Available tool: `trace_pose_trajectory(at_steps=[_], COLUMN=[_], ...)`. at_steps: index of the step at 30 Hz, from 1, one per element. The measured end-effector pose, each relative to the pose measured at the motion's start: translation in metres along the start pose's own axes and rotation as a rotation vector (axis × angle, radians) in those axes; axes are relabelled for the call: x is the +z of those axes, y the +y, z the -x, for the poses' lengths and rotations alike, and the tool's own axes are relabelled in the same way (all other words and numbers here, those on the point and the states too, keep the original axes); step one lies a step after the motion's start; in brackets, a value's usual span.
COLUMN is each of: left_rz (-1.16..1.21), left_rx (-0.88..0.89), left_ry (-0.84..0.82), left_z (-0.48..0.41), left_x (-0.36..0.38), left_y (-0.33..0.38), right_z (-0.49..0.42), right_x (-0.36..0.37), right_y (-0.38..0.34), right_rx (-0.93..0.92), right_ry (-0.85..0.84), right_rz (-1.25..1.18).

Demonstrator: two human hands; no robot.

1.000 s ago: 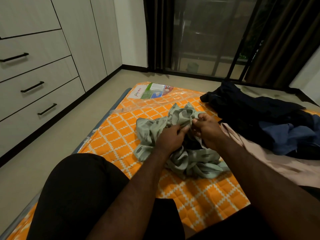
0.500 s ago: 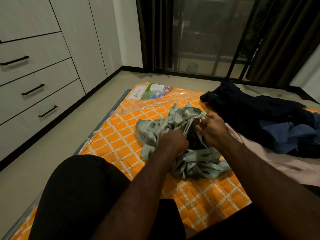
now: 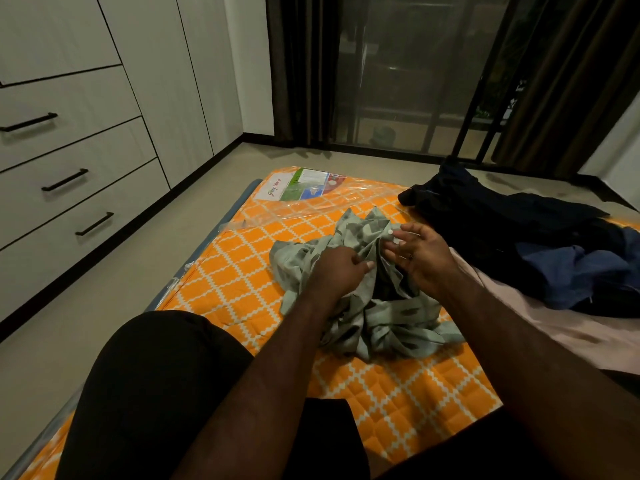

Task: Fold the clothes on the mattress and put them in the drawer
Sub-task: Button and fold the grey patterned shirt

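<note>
Pinching a fold of the crumpled green patterned shirt (image 3: 367,306) with my left hand (image 3: 337,270), I hold my right hand (image 3: 424,259) just beside it, fingers spread and loose, fingertips at the shirt's button edge. The shirt lies bunched beneath both hands on the orange quilted mattress (image 3: 242,271). Beyond my right hand sits a pile of dark clothes (image 3: 502,230); far off to the left, closed drawers (image 3: 86,188).
</note>
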State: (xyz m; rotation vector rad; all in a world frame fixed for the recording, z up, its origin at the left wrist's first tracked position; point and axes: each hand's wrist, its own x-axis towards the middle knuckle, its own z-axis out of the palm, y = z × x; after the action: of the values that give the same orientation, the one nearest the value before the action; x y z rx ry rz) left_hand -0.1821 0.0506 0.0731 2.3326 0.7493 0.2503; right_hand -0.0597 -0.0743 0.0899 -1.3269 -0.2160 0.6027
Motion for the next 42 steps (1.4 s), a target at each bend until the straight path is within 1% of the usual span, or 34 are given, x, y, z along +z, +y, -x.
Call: trace_pose_trajectory(at_steps=[2,3,4,6,7,8,9,12,13,15,17,19,21,24,26,28,29,32,33,37,39,42], left_rz=[0.135,0.200,0.242,0.279,0.290,0.294,0.285,0.229,0.219,0.221,0.259,0.297,0.350,0.399,0.402,0.401,0.410,0.502,0.560,0.934,0.960,0.874], left_rx=[0.000,-0.016,-0.048,-0.120,-0.141,-0.144,-0.138,-0.100,-0.085,-0.068,-0.082,-0.100,-0.104,-0.076,-0.026,0.002,0.003,-0.027,-0.043,-0.104,-0.067,0.040], left_ry=[-0.003,-0.005,-0.003,0.004,-0.003,-0.016,-0.033,-0.071,-0.061,-0.022,0.028,0.069,0.081,0.146,0.229,0.270,0.271,0.219,0.196,0.060,0.020,0.023], left_z=[0.004,0.006,0.007,0.007,0.006,0.006,0.004,0.005,0.005,0.005,0.006,0.005,0.005,0.006,0.006,0.005,0.004,0.003,0.004,0.010,0.010,0.007], left_x=[0.006,0.009,0.013,0.019,0.021,0.021,0.022,0.024,0.026,0.031,0.032,0.031,0.029,0.025,0.024,0.024,0.024,0.022,0.021,0.011,0.010,0.014], left_y=[-0.003,-0.006,-0.008,-0.014,-0.015,-0.015,-0.015,-0.013,-0.013,-0.014,-0.013,-0.013,-0.011,-0.010,-0.011,-0.014,-0.015,-0.011,-0.008,0.003,0.002,-0.004], right_z=[0.001,0.000,-0.001,-0.003,-0.004,-0.004,-0.002,-0.002,-0.004,-0.005,-0.004,-0.002,0.000,0.000,-0.002,-0.005,-0.006,0.000,0.004,0.015,0.018,0.021], right_x=[-0.003,-0.005,-0.008,-0.012,-0.013,-0.013,-0.011,-0.005,-0.005,-0.008,-0.011,-0.012,-0.011,-0.006,-0.004,-0.004,-0.003,0.002,0.004,0.006,0.005,0.003], right_y=[0.000,0.002,0.004,0.007,0.008,0.009,0.007,0.006,0.008,0.013,0.020,0.027,0.033,0.035,0.033,0.029,0.027,0.017,0.013,0.001,-0.004,-0.008], right_rx=[-0.026,-0.073,-0.147,-0.328,-0.397,-0.408,-0.359,-0.134,-0.101,-0.122,-0.196,-0.240,-0.313,-0.471,-0.496,-0.439,-0.383,-0.136,-0.078,0.012,0.027,0.047], right_ry=[-0.014,-0.006,0.013,0.062,0.066,0.024,-0.051,-0.282,-0.312,-0.300,-0.239,-0.168,-0.131,-0.090,-0.055,-0.029,-0.025,-0.082,-0.108,-0.104,-0.080,-0.086], right_rz=[0.145,0.274,0.458,0.918,1.108,1.236,1.327,1.617,1.692,1.742,1.703,1.609,1.550,1.486,1.393,1.250,1.137,0.685,0.583,0.416,0.385,0.347])
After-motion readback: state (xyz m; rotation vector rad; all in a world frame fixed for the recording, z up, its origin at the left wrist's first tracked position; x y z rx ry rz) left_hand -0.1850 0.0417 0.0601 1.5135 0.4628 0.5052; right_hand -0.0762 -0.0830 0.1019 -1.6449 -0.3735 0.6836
